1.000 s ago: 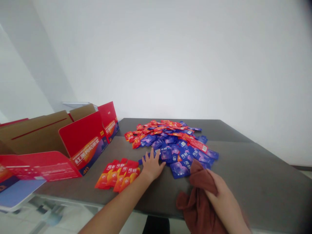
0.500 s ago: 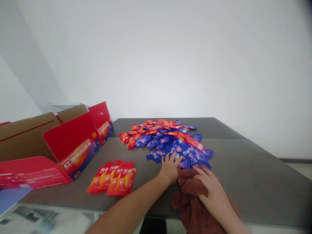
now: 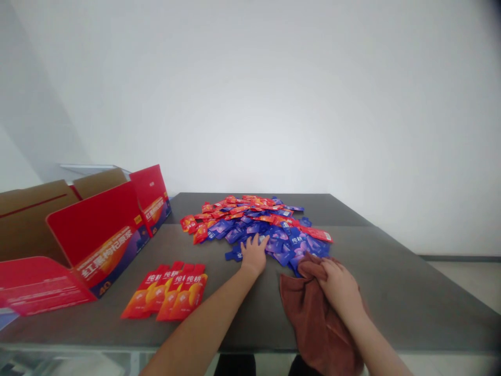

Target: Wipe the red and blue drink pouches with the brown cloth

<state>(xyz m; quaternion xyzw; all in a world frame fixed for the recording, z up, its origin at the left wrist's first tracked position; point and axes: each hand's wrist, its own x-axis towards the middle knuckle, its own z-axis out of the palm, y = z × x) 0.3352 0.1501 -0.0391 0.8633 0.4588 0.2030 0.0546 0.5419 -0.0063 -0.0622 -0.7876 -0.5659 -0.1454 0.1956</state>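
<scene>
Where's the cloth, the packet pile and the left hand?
Cloth (image 3: 318, 316): head view, on its middle folds.
Packet pile (image 3: 257, 227): head view, on blue packets near its middle.
Left hand (image 3: 253, 257): head view, on its back.

The person's left hand (image 3: 253, 256) and right hand (image 3: 340, 288) are bare, each with a rounded back and slim fingers that taper toward small tips. The left forearm (image 3: 209, 319) and right forearm (image 3: 371, 334) are bare too, smooth and plain in outline, narrow at the wrists and broader toward the near side, where the view cuts them off. Low on the near side, two rounded patches of black clothing (image 3: 235, 366) show at the legs, one left and one right, dark all over. Their detail is too small to tell trousers from shoes.
</scene>
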